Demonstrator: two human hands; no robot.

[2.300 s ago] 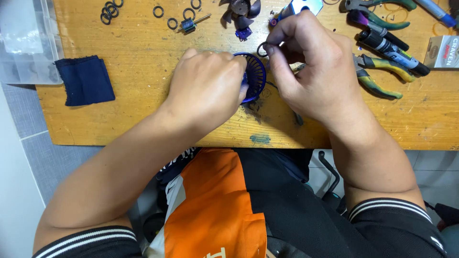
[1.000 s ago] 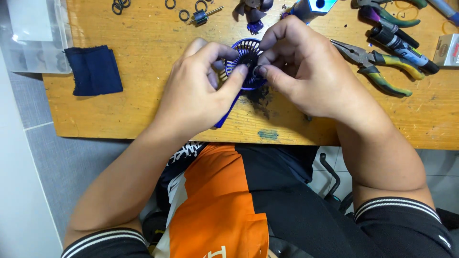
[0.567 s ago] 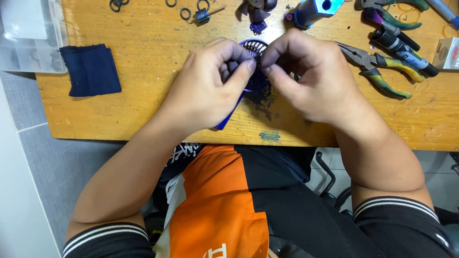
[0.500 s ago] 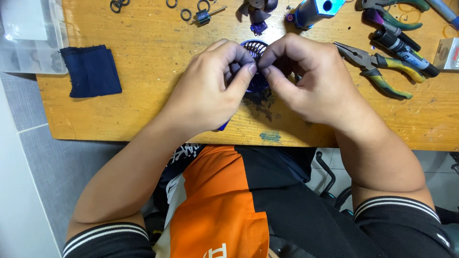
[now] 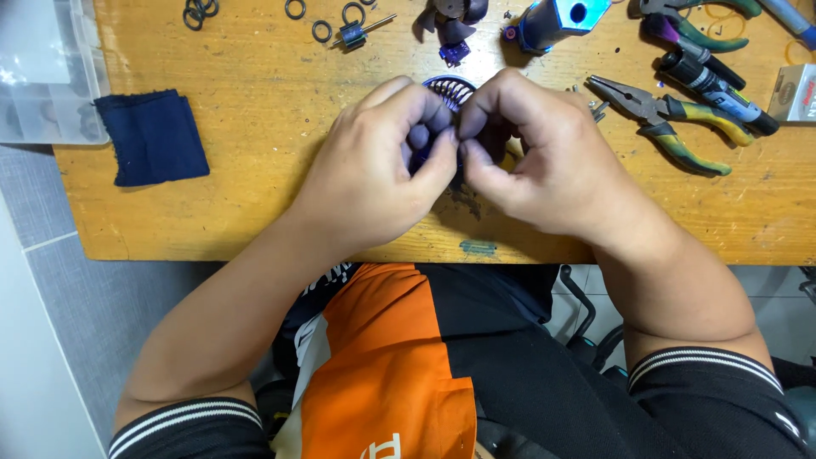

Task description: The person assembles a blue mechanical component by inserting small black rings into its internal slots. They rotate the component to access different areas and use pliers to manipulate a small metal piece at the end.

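Both hands meet over the wooden table and grip one small dark blue round fan grille. My left hand curls around its left side, thumb and forefinger pinched at the middle. My right hand closes on its right side, fingertips touching the left hand's. Only the grille's ribbed top edge shows above the fingers; the remainder is hidden.
A folded dark blue cloth lies at the left beside a clear plastic parts box. Black rubber rings and a small motor lie at the back. Pliers, a blue block and other tools sit at the right.
Both hands have closed tighter around the grille and come together at its middle. A blue strip that hung below the left hand is hidden now.
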